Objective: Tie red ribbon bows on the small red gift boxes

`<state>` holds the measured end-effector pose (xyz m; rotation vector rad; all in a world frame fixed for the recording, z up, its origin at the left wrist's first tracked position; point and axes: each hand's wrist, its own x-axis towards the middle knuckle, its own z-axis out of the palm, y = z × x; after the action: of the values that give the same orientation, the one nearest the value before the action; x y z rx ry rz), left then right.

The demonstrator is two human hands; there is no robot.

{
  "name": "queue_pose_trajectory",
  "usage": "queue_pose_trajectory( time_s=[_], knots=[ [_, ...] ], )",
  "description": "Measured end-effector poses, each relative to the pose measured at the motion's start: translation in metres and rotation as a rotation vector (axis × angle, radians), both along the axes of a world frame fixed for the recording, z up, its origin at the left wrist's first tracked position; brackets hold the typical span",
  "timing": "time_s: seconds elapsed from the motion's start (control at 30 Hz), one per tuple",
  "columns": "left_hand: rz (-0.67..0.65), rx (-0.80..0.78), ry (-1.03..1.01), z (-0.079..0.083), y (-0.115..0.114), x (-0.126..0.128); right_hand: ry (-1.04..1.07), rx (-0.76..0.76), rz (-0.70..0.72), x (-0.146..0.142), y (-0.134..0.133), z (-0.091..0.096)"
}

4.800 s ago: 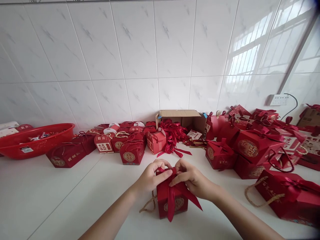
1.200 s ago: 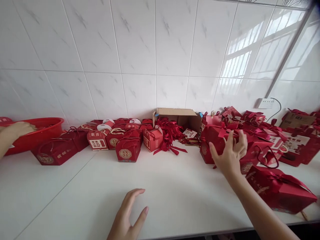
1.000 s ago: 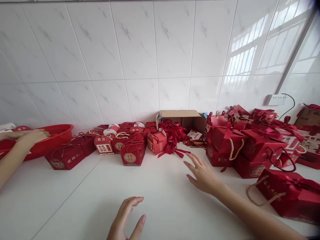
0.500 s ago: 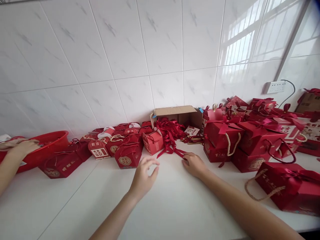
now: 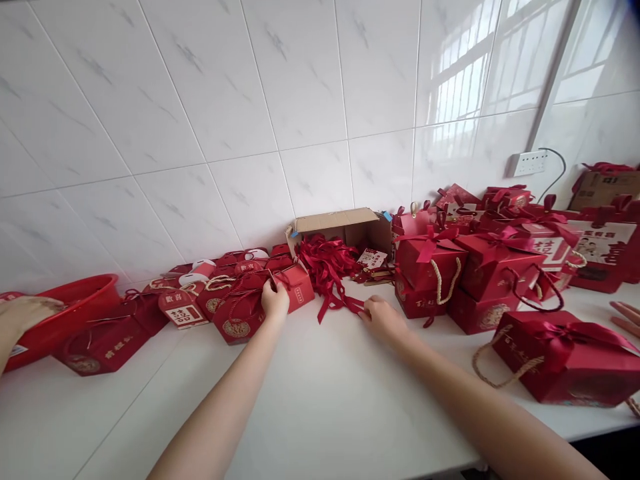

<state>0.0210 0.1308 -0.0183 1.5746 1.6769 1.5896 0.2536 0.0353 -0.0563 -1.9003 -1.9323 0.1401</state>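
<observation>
My left hand [image 5: 275, 298] is closed round the top of a small red gift box [image 5: 239, 313] in the row along the wall. My right hand [image 5: 383, 318] rests on the white counter [image 5: 310, 400] with its fingers pinched on the end of a red ribbon [image 5: 345, 303]. That ribbon trails out of a heap of red ribbons [image 5: 325, 260] spilling from a cardboard box [image 5: 345, 227] lying on its side.
Small red gift boxes [image 5: 185, 307] line the tiled wall to the left. Larger ribboned red boxes [image 5: 490, 273] are stacked at the right, one [image 5: 570, 363] near the counter's edge. Another person's hand [image 5: 23, 317] reaches into a red basin [image 5: 75, 310] at far left.
My left hand has moved forward from mid-counter and closed on the small box. My right hand stays on the ribbon end. The view has tilted and shifted left.
</observation>
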Motion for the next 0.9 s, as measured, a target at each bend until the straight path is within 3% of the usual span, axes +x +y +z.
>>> queue_pose_trajectory(
  time_s=[0.17, 0.4, 0.5, 0.6, 0.7, 0.8, 0.9],
  knots=[
    [-0.045, -0.094, 0.016, 0.0, -0.025, -0.009, 0.072, 0.015, 0.008, 0.017, 0.013, -0.01],
    [-0.263, -0.15, -0.03, 0.001, -0.089, -0.037, 0.207, 0.007, 0.006, 0.024, 0.017, -0.021],
    [-0.27, -0.154, -0.079, 0.003, -0.119, -0.043, 0.345, 0.075, -0.012, 0.023, 0.015, -0.016],
    [-0.162, -0.114, -0.08, 0.006, -0.146, -0.044, 0.54, 0.192, -0.022, 0.023, 0.011, -0.002],
    [-0.213, -0.153, 0.025, 0.009, -0.165, -0.044, 0.759, 0.34, 0.009, 0.021, 0.006, 0.019],
    [-0.315, -0.217, 0.079, 0.006, -0.169, -0.053, 0.927, 0.483, 0.045, 0.017, -0.005, 0.045],
    [-0.265, -0.281, 0.135, -0.007, -0.165, -0.071, 1.18, 0.709, 0.127, 0.013, -0.028, 0.076]
  ],
)
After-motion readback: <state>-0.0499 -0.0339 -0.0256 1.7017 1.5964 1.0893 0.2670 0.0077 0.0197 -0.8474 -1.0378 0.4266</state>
